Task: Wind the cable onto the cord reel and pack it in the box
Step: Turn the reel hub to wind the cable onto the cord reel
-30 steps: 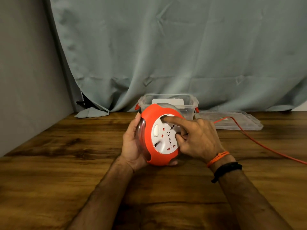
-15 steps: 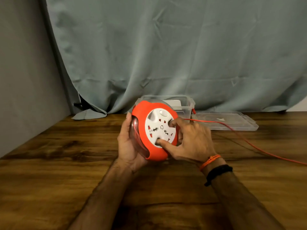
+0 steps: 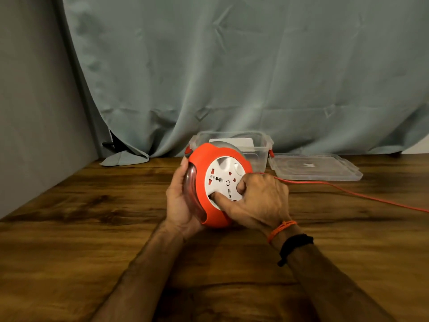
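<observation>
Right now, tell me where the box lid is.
In the head view, the clear lid lies flat on the wooden table, far right, beside the open clear box and behind the orange cable.

Makeshift indoor recording setup, prob. a home room rather than lab or workshop: wood-grain table (image 3: 69, 228) pushed vs. plain grey wall (image 3: 30, 89), creased grey-green curtain (image 3: 232, 66) hung as backdrop, w/ household clear plastic box (image 3: 260, 156) and lid (image 3: 313, 168) on top.
</observation>
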